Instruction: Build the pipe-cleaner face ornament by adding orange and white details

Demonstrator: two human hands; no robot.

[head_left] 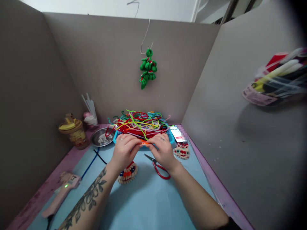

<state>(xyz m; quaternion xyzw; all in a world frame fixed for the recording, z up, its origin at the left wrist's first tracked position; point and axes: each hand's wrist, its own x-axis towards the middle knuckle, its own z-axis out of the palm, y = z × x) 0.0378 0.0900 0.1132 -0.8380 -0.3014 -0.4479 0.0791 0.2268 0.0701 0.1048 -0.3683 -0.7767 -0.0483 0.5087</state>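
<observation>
Left hand, right hand meet near desk far edge; my fingers pinch orange pipe cleaner, mostly hidden; scissors partly under right wrist.

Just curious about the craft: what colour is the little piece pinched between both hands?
Orange; the piece shows best in the head view.

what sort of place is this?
Probably a partitioned craft cubicle: a heap of coloured pipe cleaners, a pink glue gun, red-handled scissors; left hand and right hand pinch an orange piece.
</observation>
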